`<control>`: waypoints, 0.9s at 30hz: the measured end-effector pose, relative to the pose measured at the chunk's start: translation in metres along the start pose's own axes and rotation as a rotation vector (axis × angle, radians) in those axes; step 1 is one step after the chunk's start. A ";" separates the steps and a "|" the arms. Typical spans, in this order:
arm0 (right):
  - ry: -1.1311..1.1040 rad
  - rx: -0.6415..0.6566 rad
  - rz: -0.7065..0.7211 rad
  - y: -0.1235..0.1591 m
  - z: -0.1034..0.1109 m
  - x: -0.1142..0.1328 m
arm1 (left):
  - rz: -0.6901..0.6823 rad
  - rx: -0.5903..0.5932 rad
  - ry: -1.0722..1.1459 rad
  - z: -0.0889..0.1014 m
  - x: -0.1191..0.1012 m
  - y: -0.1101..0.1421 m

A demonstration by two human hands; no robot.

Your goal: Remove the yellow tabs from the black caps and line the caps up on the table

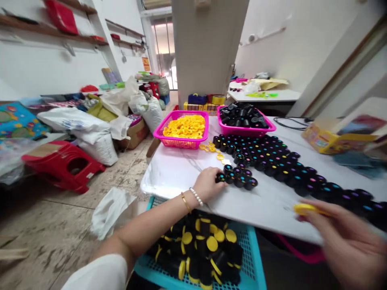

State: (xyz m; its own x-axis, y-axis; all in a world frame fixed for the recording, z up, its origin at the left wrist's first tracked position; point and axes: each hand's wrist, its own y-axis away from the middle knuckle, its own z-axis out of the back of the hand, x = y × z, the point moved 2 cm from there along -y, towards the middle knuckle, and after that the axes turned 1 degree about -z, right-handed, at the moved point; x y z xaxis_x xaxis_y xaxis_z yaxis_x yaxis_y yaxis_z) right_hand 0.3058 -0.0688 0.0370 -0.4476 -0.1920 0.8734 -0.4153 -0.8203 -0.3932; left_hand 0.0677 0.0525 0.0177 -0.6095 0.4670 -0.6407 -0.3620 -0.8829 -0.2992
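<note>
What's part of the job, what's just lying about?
Likely in use: black cylinders at left hand; yellow piece in right hand; yellow rings in pink basket; yellow-capped cylinders in teal basket.
Likely lying about: red stool; crumpled white bag; cable.

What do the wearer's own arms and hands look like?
Left hand: ungloved, with a white beaded bracelet and a thin gold-coloured bangle; a white sleeve shows towards the elbow. Right hand: ungloved, blurred; its sleeve is out of frame.

White table (260, 205): black cylinders (273, 161) (close-set), pink baskets (179, 141).
</note>
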 end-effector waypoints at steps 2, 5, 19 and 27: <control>0.005 0.191 -0.017 0.012 -0.015 0.001 | 0.002 0.028 0.021 0.003 -0.003 0.015; -0.133 0.415 -0.157 0.035 -0.049 0.005 | -0.040 0.029 0.007 0.010 -0.003 0.042; -0.369 0.632 -0.462 0.009 -0.138 0.032 | -0.088 -0.048 -0.080 0.013 0.005 0.072; -0.374 0.640 -0.631 0.011 -0.138 0.033 | -0.098 -0.068 -0.075 0.012 0.009 0.074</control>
State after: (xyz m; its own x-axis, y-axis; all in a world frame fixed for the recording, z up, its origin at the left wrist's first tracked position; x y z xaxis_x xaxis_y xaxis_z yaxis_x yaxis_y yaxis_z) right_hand 0.1772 -0.0098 0.0223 0.0357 0.3154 0.9483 0.0660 -0.9476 0.3127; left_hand 0.0272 -0.0079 -0.0013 -0.6254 0.5515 -0.5520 -0.3753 -0.8328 -0.4069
